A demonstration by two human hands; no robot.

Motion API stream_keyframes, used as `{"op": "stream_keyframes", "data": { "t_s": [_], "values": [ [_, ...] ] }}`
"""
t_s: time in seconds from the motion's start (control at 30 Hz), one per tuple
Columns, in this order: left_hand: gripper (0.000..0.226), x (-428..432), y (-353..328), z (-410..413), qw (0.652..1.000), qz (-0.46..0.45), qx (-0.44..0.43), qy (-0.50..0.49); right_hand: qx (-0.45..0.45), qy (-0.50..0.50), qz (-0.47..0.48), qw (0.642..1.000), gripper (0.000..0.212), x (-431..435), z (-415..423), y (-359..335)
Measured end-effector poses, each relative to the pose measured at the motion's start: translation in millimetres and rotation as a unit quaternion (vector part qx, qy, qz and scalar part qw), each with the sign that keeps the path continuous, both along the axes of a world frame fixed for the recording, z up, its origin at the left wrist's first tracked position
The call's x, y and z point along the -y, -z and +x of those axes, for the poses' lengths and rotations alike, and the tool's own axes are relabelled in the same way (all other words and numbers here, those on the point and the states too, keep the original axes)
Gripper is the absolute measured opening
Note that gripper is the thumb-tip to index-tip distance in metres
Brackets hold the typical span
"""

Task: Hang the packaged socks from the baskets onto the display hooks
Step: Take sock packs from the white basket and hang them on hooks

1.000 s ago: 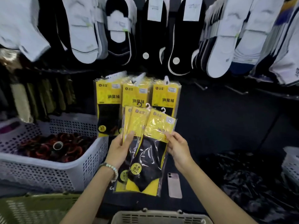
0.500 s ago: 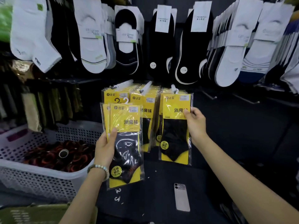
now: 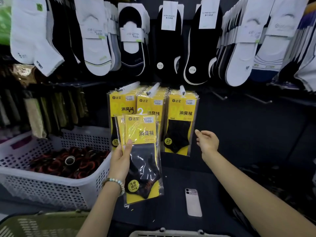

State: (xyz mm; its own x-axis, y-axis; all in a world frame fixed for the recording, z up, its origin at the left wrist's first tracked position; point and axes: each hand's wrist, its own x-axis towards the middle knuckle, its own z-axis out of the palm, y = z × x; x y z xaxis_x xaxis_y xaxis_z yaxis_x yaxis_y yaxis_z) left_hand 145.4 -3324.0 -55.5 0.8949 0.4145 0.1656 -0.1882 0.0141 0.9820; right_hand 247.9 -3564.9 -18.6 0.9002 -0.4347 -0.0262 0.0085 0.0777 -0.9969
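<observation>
Left grip [image 3: 120, 161] curled round a small bunch of held sock packs [image 3: 142, 156], thumb pressed on the yellow front card, fingers behind; at least two packs, exact count unclear. They stand upright in front of the rack, white hanger tab [image 3: 140, 111] at top, overlapping the left and middle hung stacks. Bead bracelet [image 3: 116, 183] on that wrist. Right grip [image 3: 207, 141] empty, fingers loosely spread, in the air just beside the right edge of the right hung stack [image 3: 179, 124], not touching it. Three display hooks [image 3: 153, 88] side by side, each loaded with the same yellow packs: left stack [image 3: 118, 106], middle stack [image 3: 150, 103], right one. White perforated basket [image 3: 51, 187] at the left edge of the dark worktop [image 3: 239, 168], holding red-and-black items [image 3: 68, 161]. Phone [image 3: 193, 202] face down near the worktop's near edge, right of the held packs. Green basket [image 3: 34, 224] at near left corner, grey basket rim [image 3: 171, 234] at near edge. Loose white and black socks [image 3: 95, 40] hang in a row above.
</observation>
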Motion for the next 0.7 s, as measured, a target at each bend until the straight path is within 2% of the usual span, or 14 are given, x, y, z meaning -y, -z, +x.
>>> {"op": "stream_keyframes", "data": {
  "t_s": [0.1, 0.2, 0.27, 0.43, 0.53, 0.7],
  "values": [
    [0.05, 7.1, 2.0, -2.9, 1.0, -0.015, -0.008, 0.016, 0.009, -0.099, 0.019, 0.995, 0.025, -7.3, -25.7, 13.0],
    [0.021, 20.5, 3.3, -3.5, 0.999, -0.009, -0.014, 0.041, 0.015, -0.238, -0.002, 0.971, 0.027, -25.2, -53.6, 19.3],
    [0.019, 29.1, 4.8, -4.2, 0.999, -0.003, -0.01, 0.051, 0.035, -0.284, -0.022, 0.958, 0.031, -36.8, -67.5, 23.8],
    [0.029, 39.9, 7.0, -8.3, 0.998, -0.009, -0.012, 0.066, 0.075, -0.275, -0.013, 0.958, 0.023, -46.2, -80.0, 32.7],
    [0.013, 37.5, 4.0, -7.2, 0.999, -0.003, -0.027, 0.042, 0.077, -0.259, 0.006, 0.963, 0.02, -40.2, -79.2, 33.2],
    [0.02, 26.9, -0.4, -7.6, 1.0, -0.012, -0.014, 0.014, 0.102, -0.225, 0.002, 0.969, 0.017, -21.8, -70.4, 21.4]
  ]
}}
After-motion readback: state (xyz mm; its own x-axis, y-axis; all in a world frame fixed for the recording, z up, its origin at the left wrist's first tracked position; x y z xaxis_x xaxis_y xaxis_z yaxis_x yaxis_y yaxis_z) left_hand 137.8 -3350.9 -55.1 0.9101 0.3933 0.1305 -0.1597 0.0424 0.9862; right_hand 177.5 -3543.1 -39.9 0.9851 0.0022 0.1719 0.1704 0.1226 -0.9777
